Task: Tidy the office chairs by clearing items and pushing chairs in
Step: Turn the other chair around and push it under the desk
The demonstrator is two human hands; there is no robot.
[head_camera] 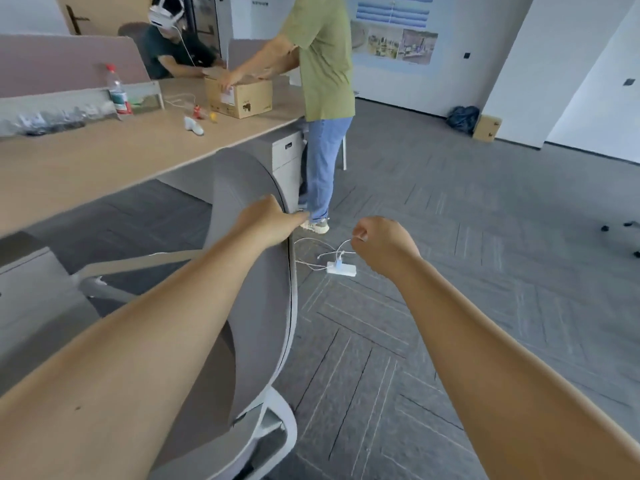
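A grey office chair (249, 271) stands in the near centre, its backrest turned toward the camera and its seat facing the long wooden surface (104, 161) to the left, not pushed under it. The left hand (268, 220) rests on the top edge of the backrest, its grip wrapped over the rim with the fingertips hidden behind it. The right hand (382, 244) hangs in the air just right of the chair, curled into a loose fist; a thin white cable (322, 242) runs up toward it, though whether the grip has hold of it cannot be told. The cable trails down to a white power strip (341, 269) lying on the grey carpet (450, 237) just beyond the chair.

On the far part of the surface sits a cardboard box (239, 97), flaps up, its contents hidden; a standing person in a green shirt (323, 57) has both hands on its top. Left of it stands a clear plastic bottle (117, 90) with a red cap, its fill level unclear. A seated person wearing a white headset (164, 10) leans over the far side. A second cardboard box (487, 128) sits on the floor by the far right wall, beside a dark bag (462, 119).
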